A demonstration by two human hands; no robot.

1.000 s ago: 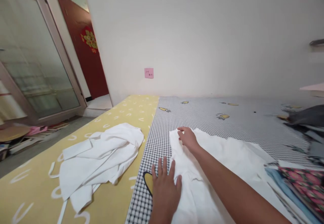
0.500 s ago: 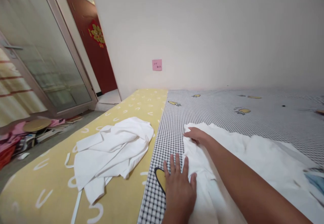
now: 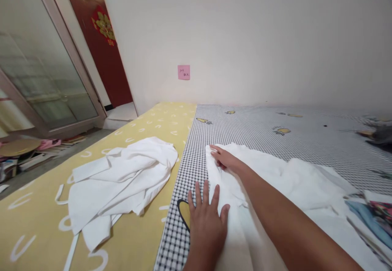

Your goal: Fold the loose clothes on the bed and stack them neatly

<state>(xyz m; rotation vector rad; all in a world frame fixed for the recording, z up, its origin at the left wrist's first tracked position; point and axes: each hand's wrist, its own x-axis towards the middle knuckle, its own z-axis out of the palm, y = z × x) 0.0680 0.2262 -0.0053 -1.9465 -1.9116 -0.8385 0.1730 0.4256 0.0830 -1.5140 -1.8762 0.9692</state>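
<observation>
**Left hand flat, right hand at a corner of the white cloth**

The left hand lies palm down with fingers spread, grasping nothing — most of its fingers are over the checked sheet, its thumb over the cloth's near left edge. The right hand reaches farther out, fingers bent at the cloth's far left corner; whether it pinches the fabric, I cannot tell. The cloth lies on the checked sheet, wrinkled, and runs off to the right beneath the right forearm.

To the right of the cloth sit folded clothes, blue and floral, with a dark bundle farther back. To the left, a crumpled white garment lies on the yellow sheet — a strip trails from its lower edge.

Beyond, a pink note is on the wall. Farther left stand a red door and a glass door, with clutter on the floor.
</observation>
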